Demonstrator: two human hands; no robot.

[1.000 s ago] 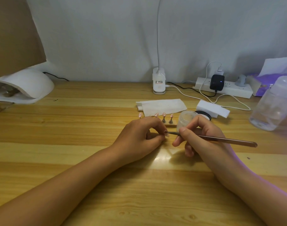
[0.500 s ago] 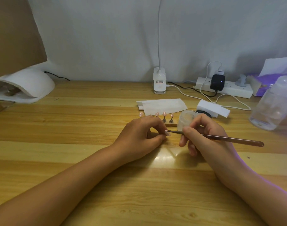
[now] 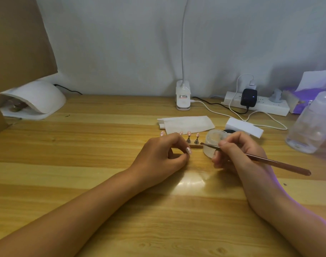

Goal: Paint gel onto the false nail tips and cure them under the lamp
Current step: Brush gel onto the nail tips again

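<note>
My left hand [image 3: 162, 156] rests on the wooden desk and pinches a pink false nail tip [image 3: 188, 150] between thumb and forefinger. My right hand [image 3: 238, 154] grips a thin brown brush [image 3: 269, 161] like a pen. Its bristle end points left and stops a short gap from the held tip. More pink nail tips [image 3: 188, 135] stand on small holders on a wooden strip just behind my left hand. A small clear gel pot [image 3: 215, 140] sits against my right fingers; I cannot tell whether they hold it. The white curing lamp [image 3: 36, 97] stands at the far left.
A folded white wipe [image 3: 186, 124] and a white block [image 3: 243, 127] lie behind the nail tips. A clip lamp base [image 3: 183, 98], a power strip [image 3: 260, 105] with cables and a clear plastic bottle [image 3: 312, 125] stand along the back and right.
My right hand has drawn the brush to the right, away from the nail tip that it was touching. My left hand has stayed put with the tip.
</note>
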